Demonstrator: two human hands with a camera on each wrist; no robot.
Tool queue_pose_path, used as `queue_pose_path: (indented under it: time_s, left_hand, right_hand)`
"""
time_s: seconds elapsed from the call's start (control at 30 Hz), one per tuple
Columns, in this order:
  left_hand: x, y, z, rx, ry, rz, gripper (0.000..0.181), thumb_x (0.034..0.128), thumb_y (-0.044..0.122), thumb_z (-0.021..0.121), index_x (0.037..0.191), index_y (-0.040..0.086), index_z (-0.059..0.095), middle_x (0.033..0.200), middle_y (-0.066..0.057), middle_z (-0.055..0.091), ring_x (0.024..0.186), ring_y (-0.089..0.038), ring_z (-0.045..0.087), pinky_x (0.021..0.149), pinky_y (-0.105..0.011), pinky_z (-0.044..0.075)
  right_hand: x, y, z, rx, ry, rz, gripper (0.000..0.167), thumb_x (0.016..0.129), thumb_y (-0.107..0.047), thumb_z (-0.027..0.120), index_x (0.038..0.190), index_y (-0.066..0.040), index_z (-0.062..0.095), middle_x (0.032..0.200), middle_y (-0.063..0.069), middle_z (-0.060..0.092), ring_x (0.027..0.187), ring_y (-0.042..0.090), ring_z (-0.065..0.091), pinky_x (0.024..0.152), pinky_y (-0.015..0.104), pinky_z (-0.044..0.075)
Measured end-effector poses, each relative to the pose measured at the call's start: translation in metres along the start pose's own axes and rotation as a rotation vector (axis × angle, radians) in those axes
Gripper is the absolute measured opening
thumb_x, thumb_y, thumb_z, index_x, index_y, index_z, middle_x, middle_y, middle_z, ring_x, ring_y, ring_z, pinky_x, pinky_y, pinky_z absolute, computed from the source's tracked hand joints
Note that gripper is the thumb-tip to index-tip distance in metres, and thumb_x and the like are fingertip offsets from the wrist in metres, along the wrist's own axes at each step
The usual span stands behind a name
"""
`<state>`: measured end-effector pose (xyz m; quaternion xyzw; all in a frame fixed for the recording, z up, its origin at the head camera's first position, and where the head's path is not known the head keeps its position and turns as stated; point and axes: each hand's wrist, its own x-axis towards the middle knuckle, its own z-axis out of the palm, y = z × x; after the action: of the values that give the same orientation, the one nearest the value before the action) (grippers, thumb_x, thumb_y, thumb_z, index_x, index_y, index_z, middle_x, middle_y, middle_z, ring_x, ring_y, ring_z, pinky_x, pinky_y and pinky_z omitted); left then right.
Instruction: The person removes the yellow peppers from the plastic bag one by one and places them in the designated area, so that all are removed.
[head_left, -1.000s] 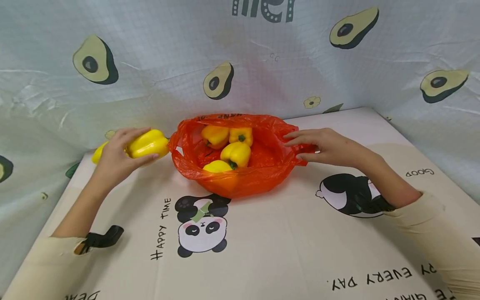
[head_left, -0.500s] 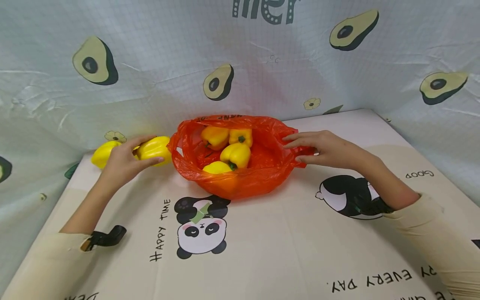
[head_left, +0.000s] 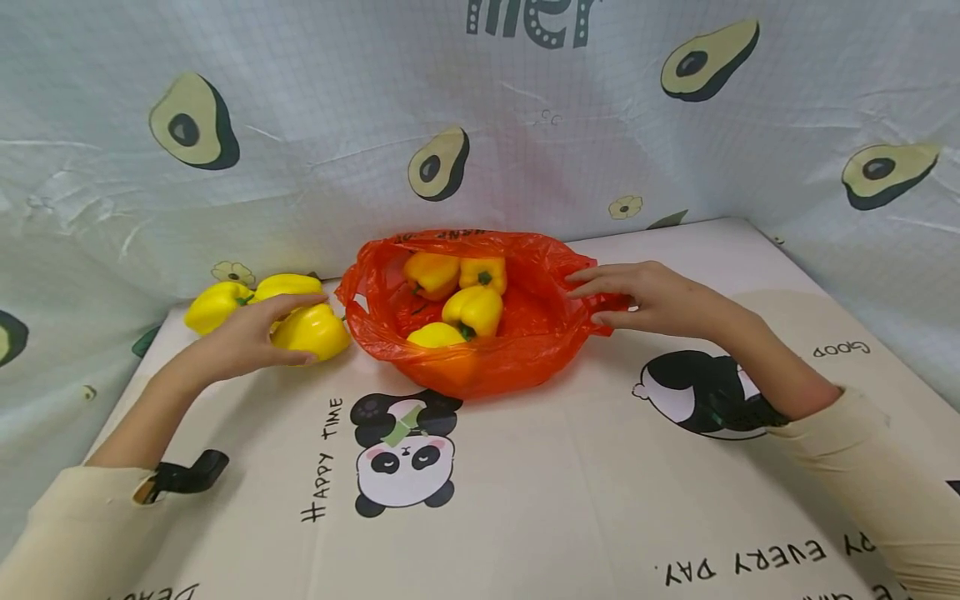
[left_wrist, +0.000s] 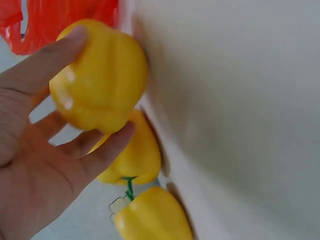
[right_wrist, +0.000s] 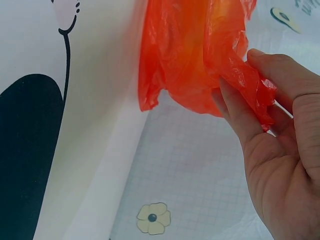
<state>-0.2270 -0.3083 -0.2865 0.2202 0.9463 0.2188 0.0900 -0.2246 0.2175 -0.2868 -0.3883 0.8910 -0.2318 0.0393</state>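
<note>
My left hand [head_left: 243, 335] holds a yellow pepper [head_left: 313, 332] just left of the red bag; the left wrist view shows thumb and fingers around this pepper [left_wrist: 102, 75]. Two more yellow peppers lie behind the hand, one at the far left [head_left: 215, 306] and one beside it [head_left: 288, 287]. The red plastic bag [head_left: 487, 371] stands with its mouth wide, several yellow peppers inside, among them one near the middle [head_left: 474, 311]. At the bag's right edge is my right hand [head_left: 660, 298]; in the right wrist view its thumb and fingers hold a gathered flap of the bag [right_wrist: 252, 92].
A pale tablecloth [head_left: 540, 500] printed with pandas and lettering covers the table. Behind it hangs a light curtain [head_left: 322, 100] with avocado prints, close to the bag's back side and the left peppers.
My left hand has come down and toward the front with one pepper, uncovering another pepper behind it. The right hand and the bag have hardly moved.
</note>
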Motion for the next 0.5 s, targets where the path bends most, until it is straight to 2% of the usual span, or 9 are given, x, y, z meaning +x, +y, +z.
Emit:
queue_pose_path:
  time_s: [0.1,0.23,0.33,0.4,0.5]
  left_hand:
    - [-0.0041,-0.0036,-0.0047,-0.008,-0.083,0.091,0.085,0.0755,0.006,0.089,0.149,0.005,0.046,0.153,-0.018,0.045,0.136,-0.041,0.040,0.108,-0.067,0.037]
    - [-0.0071,-0.0052,-0.0094,-0.012,-0.173,0.136,0.083,0.0759,0.001,0.087,0.149,0.012,0.048,0.154,-0.015,0.042,0.139,-0.040,0.038,0.102,-0.065,0.045]
    - [-0.0067,-0.0028,-0.0105,-0.008,-0.195,0.118,0.077,0.0769,0.004,0.087,0.144,0.013,0.051,0.148,-0.014,0.048,0.132,-0.037,0.043,0.100,-0.062,0.048]
    - [-0.0046,-0.0004,-0.0106,0.003,-0.178,0.080,0.074,0.0768,0.008,0.088,0.141,0.011,0.051,0.142,-0.013,0.053,0.121,-0.033,0.050,0.095,-0.056,0.051]
    - [0.0005,0.0019,-0.0114,0.026,-0.122,0.005,0.078,0.0772,0.019,0.090,0.141,0.006,0.046,0.135,-0.018,0.054,0.109,-0.032,0.053,0.089,-0.051,0.053]
  right_hand:
    - [-0.0006,-0.0004,-0.0002,-0.001,-0.001,0.001,0.041,0.093,-0.011,0.074,0.133,-0.010,0.067,0.145,0.004,0.058,0.119,0.023,0.062,0.080,0.027,0.057]
    - [-0.0009,-0.0004,-0.0002,0.000,-0.001,0.001,0.040,0.093,-0.011,0.074,0.133,-0.011,0.067,0.145,0.003,0.058,0.119,0.022,0.062,0.080,0.027,0.057]
    - [-0.0003,-0.0003,0.0001,0.002,0.001,-0.006,0.041,0.093,-0.011,0.074,0.133,-0.010,0.067,0.145,0.004,0.058,0.115,0.020,0.064,0.080,0.027,0.057]
    - [0.0001,-0.0004,0.0002,0.005,0.001,-0.010,0.041,0.093,-0.010,0.074,0.133,-0.010,0.067,0.145,0.004,0.058,0.112,0.019,0.065,0.080,0.027,0.058]
    - [0.0003,-0.0009,0.0003,0.004,0.001,-0.016,0.041,0.093,-0.010,0.074,0.133,-0.010,0.067,0.145,0.005,0.058,0.113,0.019,0.065,0.081,0.027,0.058]
